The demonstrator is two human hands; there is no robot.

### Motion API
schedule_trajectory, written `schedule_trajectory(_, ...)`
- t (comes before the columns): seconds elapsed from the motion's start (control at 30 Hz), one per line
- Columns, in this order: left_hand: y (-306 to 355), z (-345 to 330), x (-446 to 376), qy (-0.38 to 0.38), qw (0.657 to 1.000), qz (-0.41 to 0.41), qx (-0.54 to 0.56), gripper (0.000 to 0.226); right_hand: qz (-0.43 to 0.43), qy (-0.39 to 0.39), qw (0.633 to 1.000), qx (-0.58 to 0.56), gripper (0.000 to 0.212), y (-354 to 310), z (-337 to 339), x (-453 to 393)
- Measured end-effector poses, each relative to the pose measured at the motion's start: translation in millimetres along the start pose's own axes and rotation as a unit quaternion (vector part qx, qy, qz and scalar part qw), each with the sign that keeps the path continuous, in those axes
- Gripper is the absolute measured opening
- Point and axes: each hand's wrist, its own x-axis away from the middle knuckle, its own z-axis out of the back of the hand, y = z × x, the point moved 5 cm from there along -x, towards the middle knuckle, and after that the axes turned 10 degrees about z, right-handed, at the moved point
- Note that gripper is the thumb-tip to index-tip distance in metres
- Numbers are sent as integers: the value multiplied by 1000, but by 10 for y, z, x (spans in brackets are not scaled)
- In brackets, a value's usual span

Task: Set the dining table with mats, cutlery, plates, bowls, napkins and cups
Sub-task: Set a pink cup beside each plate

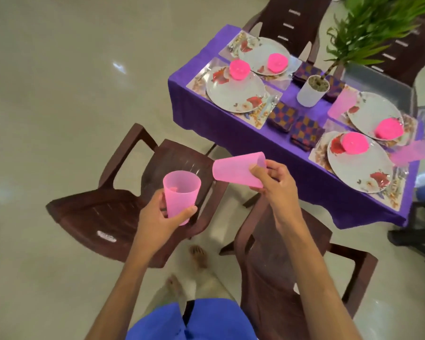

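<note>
Pink cups [180,195] [238,171] gripped by left hand [161,223], right hand [276,184]; chair's sticker seemingly unreadable.

Plant [378,28] cropped; cutlery [231,48] — unclear

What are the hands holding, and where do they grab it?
Left hand grips an upright pink plastic cup round its lower side; right hand pinches a tipped pink plastic cup at its rim.

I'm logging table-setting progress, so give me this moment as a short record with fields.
left hand: left hand holds an upright pink cup
right hand: right hand holds a tilted pink cup
table: purple cloth, four plates, each with a pink bowl on it
cups on table: two, at the right-side settings
centre: white potted plant; checked napkins
</note>
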Motion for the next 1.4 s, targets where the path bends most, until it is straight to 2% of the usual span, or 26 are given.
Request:
schedule_trajectory(0.23, 119, 138, -500, -55, 998, -18, -39, 74, -9, 74, 997, 33, 58, 14, -49, -57)
schedule_trajectory(0.5, 485, 408, -937, -65, 995, -40, -61, 75, -7, 166, 982, 87, 89, -154, 10, -720)
schedule_trajectory(0.67, 702, 289, -1451, -55, 997, -16, -54, 75, 17, 155, 979, 135, 87, -231, 7, -1748)
schedule_trajectory(0.87, 866, -199, -2193, -26, 997, 25, -63, 82, 36, 138, 968, 205, 82, -175, 186, -3655)
schedule_trajectory(1.07, 1028, -608, -2839, 14, 996, 65, -60, 80, 0, 133, 942, 308, 95, 106, 293, -5261)
schedule_trajectory(1.23, 1194, -777, -3229, 22, 995, 78, -52, 80, -13, 87, 913, 397, 95, 422, 286, -6100)
schedule_trajectory(1.4, 1295, -801, -3421, 35, 994, 91, -49, 76, -55, 93, 902, 418, 99, 530, 361, -6422)
